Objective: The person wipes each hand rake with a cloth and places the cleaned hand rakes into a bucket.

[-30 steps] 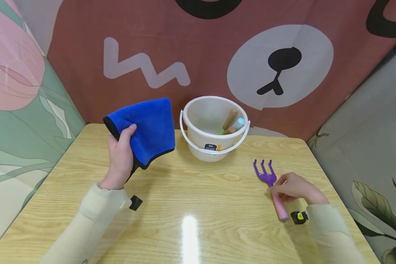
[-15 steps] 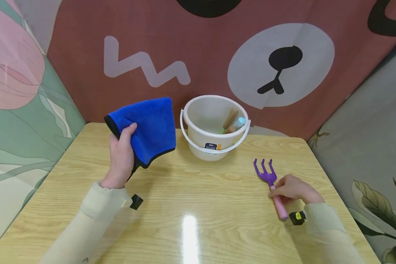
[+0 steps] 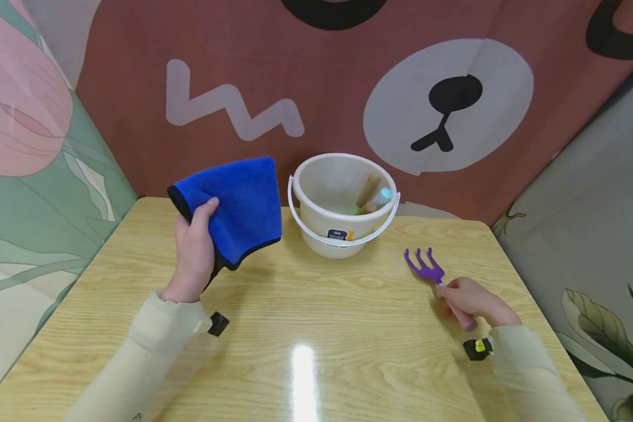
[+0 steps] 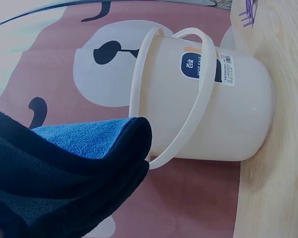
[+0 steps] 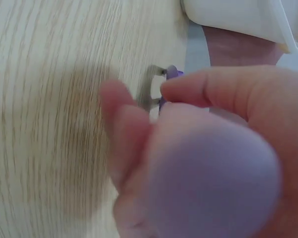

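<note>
My left hand [image 3: 194, 253] grips a folded blue cloth [image 3: 245, 208] with black edging, thumb on its front, held up left of the bucket. In the left wrist view the cloth [image 4: 84, 141] overlaps the bucket's rim. At the right, my right hand [image 3: 472, 299] pinches a small purple hand rake [image 3: 427, 271] by its pink handle, prongs toward the back. The handle's end [image 5: 218, 178] looms large in the right wrist view, and the fingers hide much of the rake's head there.
A white bucket [image 3: 316, 225] with a lowered handle stands at the back middle of the wooden table [image 3: 274, 346]. Inside it lean a wooden-handled tool [image 3: 368, 190] and a light-blue-ended item [image 3: 384, 196]. A printed bear curtain [image 3: 242, 35] hangs right behind.
The rake's handle end has come up and swung right, and its prongs have shifted slightly back; the right hand now holds it tilted. The left hand and the cloth stay put.
</note>
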Action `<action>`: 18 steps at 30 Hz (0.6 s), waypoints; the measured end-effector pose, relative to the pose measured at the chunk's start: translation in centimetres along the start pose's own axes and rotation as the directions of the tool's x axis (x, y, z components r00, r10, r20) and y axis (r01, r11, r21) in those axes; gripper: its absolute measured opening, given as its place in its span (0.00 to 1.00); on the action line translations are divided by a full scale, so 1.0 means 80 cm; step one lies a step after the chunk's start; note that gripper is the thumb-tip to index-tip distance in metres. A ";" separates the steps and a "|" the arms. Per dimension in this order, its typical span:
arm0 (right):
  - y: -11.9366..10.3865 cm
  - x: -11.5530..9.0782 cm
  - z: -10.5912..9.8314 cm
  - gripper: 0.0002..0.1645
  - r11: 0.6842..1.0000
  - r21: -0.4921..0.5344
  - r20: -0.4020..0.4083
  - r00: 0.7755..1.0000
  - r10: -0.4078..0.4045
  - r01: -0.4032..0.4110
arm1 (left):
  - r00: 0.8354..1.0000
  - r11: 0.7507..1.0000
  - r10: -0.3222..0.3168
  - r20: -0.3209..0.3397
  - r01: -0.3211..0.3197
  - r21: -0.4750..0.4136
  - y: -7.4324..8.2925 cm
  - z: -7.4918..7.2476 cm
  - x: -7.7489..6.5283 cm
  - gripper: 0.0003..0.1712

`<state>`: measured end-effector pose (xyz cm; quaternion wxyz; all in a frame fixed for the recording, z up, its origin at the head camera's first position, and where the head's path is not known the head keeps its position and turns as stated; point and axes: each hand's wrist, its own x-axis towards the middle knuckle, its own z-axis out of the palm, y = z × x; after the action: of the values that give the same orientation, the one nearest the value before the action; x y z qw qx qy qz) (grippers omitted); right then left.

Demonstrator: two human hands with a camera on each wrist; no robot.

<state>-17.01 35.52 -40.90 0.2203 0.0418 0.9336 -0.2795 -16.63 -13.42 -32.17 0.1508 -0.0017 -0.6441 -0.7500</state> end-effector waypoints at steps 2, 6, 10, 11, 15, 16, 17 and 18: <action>0.000 0.000 0.002 0.26 1.000 0.020 -0.012 1.000 0.009 -0.009 | 1.000 1.000 -0.009 0.000 0.009 0.006 0.000 0.000 0.000 0.30; 0.001 0.002 0.002 0.25 0.995 0.100 -0.037 0.999 0.028 -0.024 | 1.000 1.000 -0.007 -0.006 0.007 0.009 0.000 0.000 0.000 0.30; 0.000 0.003 -0.001 0.27 0.987 0.157 -0.064 0.997 0.038 -0.027 | 1.000 1.000 -0.015 0.000 0.015 0.011 0.001 0.000 -0.001 0.31; 0.000 0.003 -0.001 0.28 0.985 0.169 -0.068 0.997 0.037 -0.025 | 1.000 1.000 -0.017 0.002 0.017 0.011 0.002 0.000 -0.001 0.32; -0.005 0.002 -0.002 0.33 0.983 0.185 -0.082 0.996 0.016 -0.001 | 1.000 0.999 -0.031 0.004 0.031 0.023 0.002 0.000 -0.002 0.33; -0.007 0.001 -0.003 0.34 0.983 0.182 -0.085 0.996 0.006 0.010 | 1.000 0.999 -0.030 0.002 0.030 0.023 0.002 0.001 -0.002 0.33; -0.009 0.000 -0.004 0.35 0.983 0.183 -0.088 0.996 -0.002 0.018 | 1.000 0.999 -0.028 0.001 0.028 0.022 0.002 0.001 -0.002 0.32; -0.010 0.000 -0.004 0.35 0.984 0.178 -0.090 0.996 -0.011 0.027 | 1.000 0.999 -0.026 0.000 0.026 0.021 0.002 0.001 -0.001 0.32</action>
<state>-17.29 35.01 -40.20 0.1713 0.0650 0.9139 -0.3623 -16.49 -13.34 -32.01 0.1409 0.0081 -0.6519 -0.7451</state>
